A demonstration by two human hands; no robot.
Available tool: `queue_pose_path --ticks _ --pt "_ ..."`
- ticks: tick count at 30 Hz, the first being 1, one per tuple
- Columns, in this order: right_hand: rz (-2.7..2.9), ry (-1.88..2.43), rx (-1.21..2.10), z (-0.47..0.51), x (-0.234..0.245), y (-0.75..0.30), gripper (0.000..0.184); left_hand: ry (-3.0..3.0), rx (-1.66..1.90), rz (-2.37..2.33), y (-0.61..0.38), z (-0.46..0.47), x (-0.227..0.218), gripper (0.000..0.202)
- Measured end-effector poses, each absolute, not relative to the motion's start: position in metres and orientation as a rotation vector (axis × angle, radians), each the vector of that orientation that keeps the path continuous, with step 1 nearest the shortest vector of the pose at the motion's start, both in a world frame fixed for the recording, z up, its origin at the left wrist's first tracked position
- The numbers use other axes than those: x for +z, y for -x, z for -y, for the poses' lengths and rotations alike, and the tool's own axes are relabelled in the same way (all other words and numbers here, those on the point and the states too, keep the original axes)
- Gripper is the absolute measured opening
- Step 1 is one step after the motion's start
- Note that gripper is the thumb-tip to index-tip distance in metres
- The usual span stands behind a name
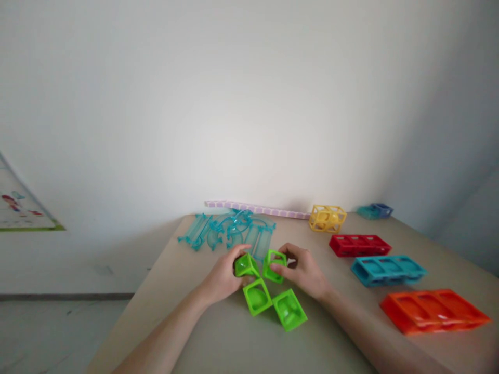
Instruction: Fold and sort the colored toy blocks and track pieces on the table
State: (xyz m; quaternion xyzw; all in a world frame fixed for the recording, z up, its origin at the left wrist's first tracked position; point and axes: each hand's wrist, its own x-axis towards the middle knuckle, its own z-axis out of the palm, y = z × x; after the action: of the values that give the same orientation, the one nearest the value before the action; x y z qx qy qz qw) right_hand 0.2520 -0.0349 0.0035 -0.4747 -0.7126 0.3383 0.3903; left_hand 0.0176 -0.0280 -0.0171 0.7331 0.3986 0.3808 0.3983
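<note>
Both my hands meet at the middle of a beige table (218, 343). My left hand (224, 275) is closed round a bright green hollow plastic cube (245, 265). My right hand (304, 270) pinches a second green cube (274, 265) right beside it; the two cubes are nearly touching. Two more green cubes (257, 296) (289, 309) lie on the table just in front of my hands, side by side.
Clear teal track pieces (230, 231) lie behind my hands, with a lilac strip (257, 209) along the wall. To the right stand a yellow cube frame (327, 218), a red block (359, 244), a blue block (388, 270), an orange block (434, 310), and small teal and blue pieces (375, 210).
</note>
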Motion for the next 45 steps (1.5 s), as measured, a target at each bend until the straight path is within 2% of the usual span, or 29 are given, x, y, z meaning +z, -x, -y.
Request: queue_pose_path --ticks 3,7,9,18,21,24,34,38,45 --pt "1.615 1.147 1.025 0.034 0.007 -0.250 0.041 -1.861 0.955 -1.016 -0.019 0.029 -0.017 0.067" --pt "1.395 1.086 1.184 0.034 0.010 -0.249 0.057 -1.868 0.902 -1.022 -0.022 0.031 -0.015 0.044" --pt "1.338 1.039 1.235 0.033 0.009 -0.249 0.057 -1.921 0.908 -1.036 -0.022 0.032 -0.013 0.038" --pt "1.410 0.924 1.529 0.038 -0.004 -0.236 0.043 -1.882 1.022 -0.937 -0.024 0.038 -0.006 0.036" --pt "1.481 0.850 1.585 0.042 -0.004 -0.238 0.045 -1.854 1.035 -0.928 -0.024 0.038 -0.005 0.036" --pt "1.524 0.755 1.627 0.043 -0.002 -0.243 0.057 -1.834 1.064 -0.912 -0.024 0.037 -0.005 0.037" --pt "1.777 1.024 1.278 0.042 0.004 -0.246 0.057 -1.860 1.107 -0.944 -0.021 0.038 -0.004 0.043" --pt "1.713 1.121 1.314 0.041 0.001 -0.242 0.065 -1.994 1.159 -0.954 -0.022 0.040 -0.001 0.037" --pt "1.627 1.271 1.336 0.043 0.002 -0.240 0.066 -2.095 1.127 -0.951 -0.023 0.044 0.000 0.042"
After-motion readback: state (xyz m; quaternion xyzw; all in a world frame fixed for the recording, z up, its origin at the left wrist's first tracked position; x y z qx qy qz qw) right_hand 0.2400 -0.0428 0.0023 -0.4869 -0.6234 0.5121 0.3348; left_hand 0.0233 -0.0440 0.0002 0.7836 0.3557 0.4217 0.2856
